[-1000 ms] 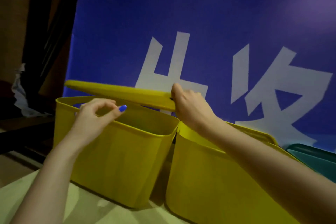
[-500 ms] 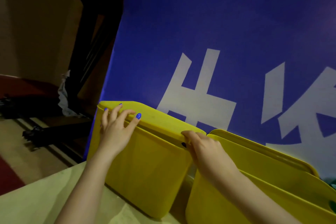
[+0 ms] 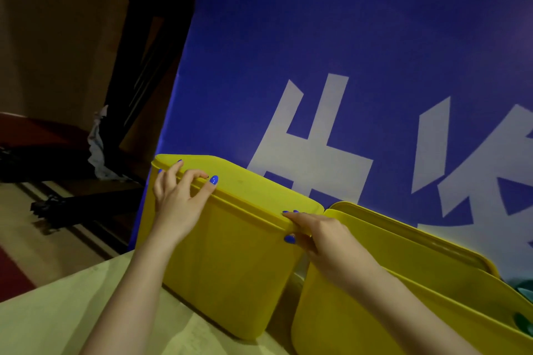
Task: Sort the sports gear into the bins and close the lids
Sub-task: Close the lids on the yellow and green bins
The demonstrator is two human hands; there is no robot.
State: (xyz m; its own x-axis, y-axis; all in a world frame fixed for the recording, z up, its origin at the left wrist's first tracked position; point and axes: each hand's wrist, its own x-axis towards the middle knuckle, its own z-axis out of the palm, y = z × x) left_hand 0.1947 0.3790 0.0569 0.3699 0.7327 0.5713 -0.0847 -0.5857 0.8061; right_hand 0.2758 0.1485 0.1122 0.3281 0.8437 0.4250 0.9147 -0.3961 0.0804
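**A:** What do we have in front of us?

**B:** We see two yellow bins side by side on a pale table (image 3: pixel 52 323). The left bin (image 3: pixel 227 262) has its yellow lid (image 3: pixel 248 184) lying flat across the top. The right bin (image 3: pixel 360 314) stands just beside it, and its own lid (image 3: pixel 403 242) also looks to be on, though we see it only at an angle.

**A:** And our hands?

**B:** Our left hand (image 3: pixel 176 204) is at the near left corner of the left bin's lid. The fingers are curled over the lid's edge and the thumb lies along the rim, so it grips the lid. Our right hand (image 3: pixel 320 236) pinches the same lid's near right corner, fingers on top and thumb underneath against the bin wall. The nails are painted blue.

**A:** What lies behind the bins?

**B:** A blue banner (image 3: pixel 317 66) with large white characters rises right behind them. At the far right edge a bit of something teal (image 3: pixel 523 292) peeks out; we cannot tell what it is. To the left the room is dim, with dark furniture and a pale crumpled cloth (image 3: pixel 98 147).
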